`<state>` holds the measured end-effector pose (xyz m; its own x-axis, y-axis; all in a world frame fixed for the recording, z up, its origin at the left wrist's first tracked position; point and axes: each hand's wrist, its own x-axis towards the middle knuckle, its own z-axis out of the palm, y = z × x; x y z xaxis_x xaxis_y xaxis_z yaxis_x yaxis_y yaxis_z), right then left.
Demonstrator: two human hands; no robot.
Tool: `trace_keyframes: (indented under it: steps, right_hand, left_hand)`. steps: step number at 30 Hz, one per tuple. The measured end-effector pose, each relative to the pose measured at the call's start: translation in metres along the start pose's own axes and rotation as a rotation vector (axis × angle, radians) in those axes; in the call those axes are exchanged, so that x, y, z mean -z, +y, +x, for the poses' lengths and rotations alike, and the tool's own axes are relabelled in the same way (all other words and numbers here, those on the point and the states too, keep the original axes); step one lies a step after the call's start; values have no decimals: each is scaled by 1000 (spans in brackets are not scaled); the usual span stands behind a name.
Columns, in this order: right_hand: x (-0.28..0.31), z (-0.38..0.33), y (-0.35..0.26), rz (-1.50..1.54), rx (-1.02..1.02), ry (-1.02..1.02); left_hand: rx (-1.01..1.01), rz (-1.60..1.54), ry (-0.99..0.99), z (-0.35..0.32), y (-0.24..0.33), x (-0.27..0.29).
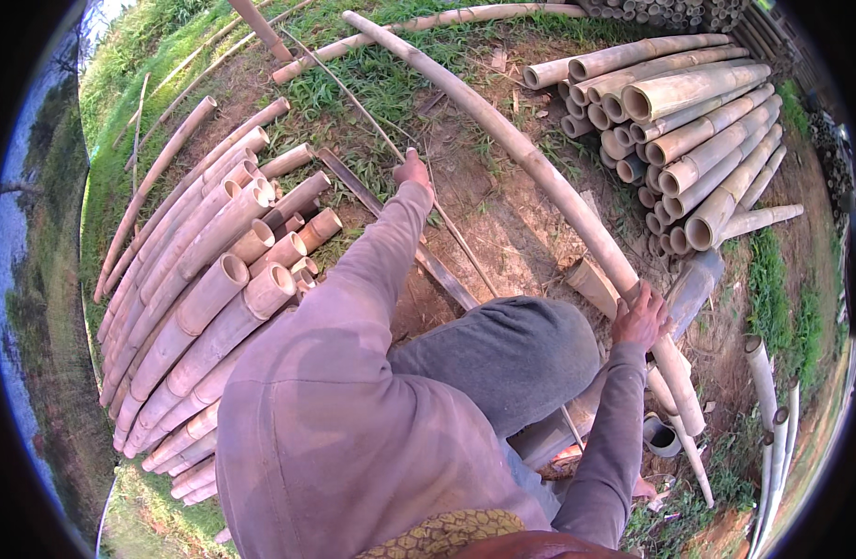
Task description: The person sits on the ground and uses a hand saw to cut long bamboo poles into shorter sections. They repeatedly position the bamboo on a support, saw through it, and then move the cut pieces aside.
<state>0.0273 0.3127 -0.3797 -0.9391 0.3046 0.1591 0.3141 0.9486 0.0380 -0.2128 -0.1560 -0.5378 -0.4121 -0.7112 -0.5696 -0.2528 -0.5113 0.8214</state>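
Long pole (532, 156): tan, jointed | right hand (640, 317): gripped pole | left hand (414, 174): clasped thin stick (463, 247) | bamboo stacks (204, 238): lay left, far right

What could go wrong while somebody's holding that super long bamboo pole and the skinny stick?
The long bamboo pole could perhaps swing or twist, since only the right hand is seen on it. The thin stick in the left hand might poke, as it runs toward the bent knee. The round bamboo pieces heaped on the right could roll if bumped.
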Motion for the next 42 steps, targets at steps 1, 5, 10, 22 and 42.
trace_keyframes:
  steps: [1,5,10,22,42]
  right_hand:
    - [5,-11,12,-36,-6,56]
    - [6,-67,5,370,328,-59]
    - [34,-128,22,368,322,-157]
    - [41,-151,125,270,167,46]
    - [30,-91,148,185,81,203]
  left_hand:
    - [56,-13,-83,-44,-5,-20]
    - [217,-238,-338,-90,21,-30]
    - [347,-431,-587,-146,38,-33]
    - [369,-191,-937,-242,-8,-21]
    - [-949,319,-792,-238,-54,-22]
